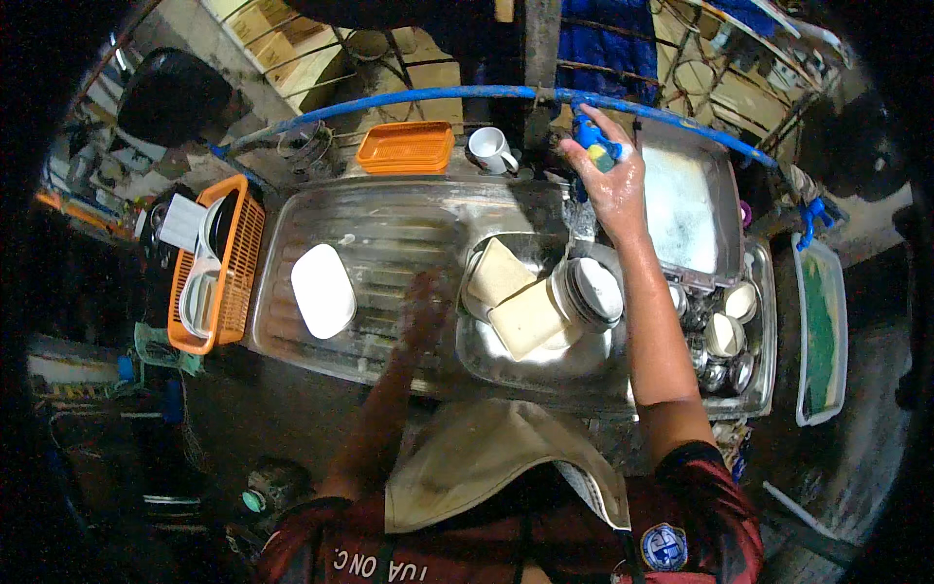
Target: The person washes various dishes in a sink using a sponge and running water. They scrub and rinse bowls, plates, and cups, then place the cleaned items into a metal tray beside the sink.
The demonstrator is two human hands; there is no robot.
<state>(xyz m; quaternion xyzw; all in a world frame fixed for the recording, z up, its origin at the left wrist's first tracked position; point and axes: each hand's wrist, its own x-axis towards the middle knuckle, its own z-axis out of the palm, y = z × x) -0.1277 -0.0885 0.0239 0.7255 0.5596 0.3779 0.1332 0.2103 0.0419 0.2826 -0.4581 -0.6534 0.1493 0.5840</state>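
My right hand is wet and curls round a blue plastic tap behind the sink. A small yellow and green piece, probably a sponge, shows between its palm and the tap. Water appears to run below the tap. My left hand, dark and blurred, is over the ribbed drainboard, left of the basin; its fingers cannot be made out. In the steel sink basin, cream rectangular dishes lie beside a stack of round white dishes. A white oval dish rests on the drainboard.
An orange basket with dishes stands at the left. Behind the sink are an orange tray and a white mug. Rightward are a grey tub with suds, cups and a long plastic container. A blue pipe crosses behind.
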